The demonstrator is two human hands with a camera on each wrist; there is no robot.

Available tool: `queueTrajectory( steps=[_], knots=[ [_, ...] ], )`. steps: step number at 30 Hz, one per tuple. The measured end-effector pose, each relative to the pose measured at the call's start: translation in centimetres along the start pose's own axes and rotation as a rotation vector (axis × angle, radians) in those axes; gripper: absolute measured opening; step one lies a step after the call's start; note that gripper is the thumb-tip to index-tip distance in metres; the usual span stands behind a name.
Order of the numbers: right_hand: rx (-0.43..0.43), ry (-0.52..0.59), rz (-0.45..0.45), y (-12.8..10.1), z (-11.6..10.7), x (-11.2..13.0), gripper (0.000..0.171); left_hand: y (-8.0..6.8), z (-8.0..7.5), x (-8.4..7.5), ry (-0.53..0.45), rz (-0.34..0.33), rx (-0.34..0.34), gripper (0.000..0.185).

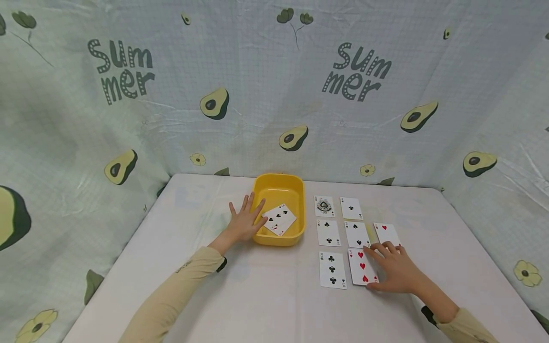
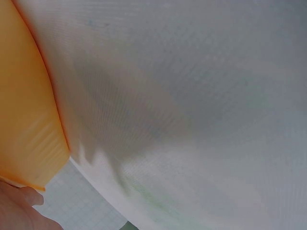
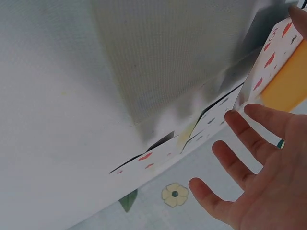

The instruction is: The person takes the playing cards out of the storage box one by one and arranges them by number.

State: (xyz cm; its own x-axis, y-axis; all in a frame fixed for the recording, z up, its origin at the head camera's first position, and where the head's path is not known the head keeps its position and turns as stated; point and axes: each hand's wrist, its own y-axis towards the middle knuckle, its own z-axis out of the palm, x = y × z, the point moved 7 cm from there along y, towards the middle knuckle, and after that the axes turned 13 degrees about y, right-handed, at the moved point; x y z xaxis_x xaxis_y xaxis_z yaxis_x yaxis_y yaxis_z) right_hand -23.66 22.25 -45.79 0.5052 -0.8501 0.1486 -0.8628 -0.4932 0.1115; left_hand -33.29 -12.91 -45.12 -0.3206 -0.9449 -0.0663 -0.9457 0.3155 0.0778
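Observation:
My right hand [image 1: 396, 267] grips the three of hearts [image 1: 361, 267] by its edges, thumb at the near end and fingers at the far end. In the right wrist view, this card [image 3: 269, 58] slants up off the table between thumb and fingertips. Just beyond it lie the two of spades [image 1: 357, 233] and a hearts card [image 1: 385, 232], partly covered by the fingers. My left hand [image 1: 246, 223] spreads its fingers over the left rim of a yellow tray [image 1: 280, 180]. In the tray lie overlapping playing cards [image 1: 279, 219], a spades card on top.
Left of the three of hearts are the three of clubs [image 1: 332, 270] and two of clubs [image 1: 328, 232]. Farther back lie the ace of spades [image 1: 324, 206] and ace of clubs [image 1: 351, 208]. A printed cloth [image 1: 257, 62] hangs behind the white table [image 1: 257, 305].

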Motion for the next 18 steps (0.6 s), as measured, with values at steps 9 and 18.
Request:
queueTrajectory(
  steps=[9,18],
  knots=[
    [0.030,-0.004,0.018,-0.10,-0.02,-0.02,0.084,0.00,-0.01,0.10,-0.006,0.006,-0.007,0.058],
    [0.048,-0.010,0.030,-0.13,-0.01,-0.14,0.084,0.03,0.02,0.13,-0.003,0.020,-0.033,0.058]
  ],
)
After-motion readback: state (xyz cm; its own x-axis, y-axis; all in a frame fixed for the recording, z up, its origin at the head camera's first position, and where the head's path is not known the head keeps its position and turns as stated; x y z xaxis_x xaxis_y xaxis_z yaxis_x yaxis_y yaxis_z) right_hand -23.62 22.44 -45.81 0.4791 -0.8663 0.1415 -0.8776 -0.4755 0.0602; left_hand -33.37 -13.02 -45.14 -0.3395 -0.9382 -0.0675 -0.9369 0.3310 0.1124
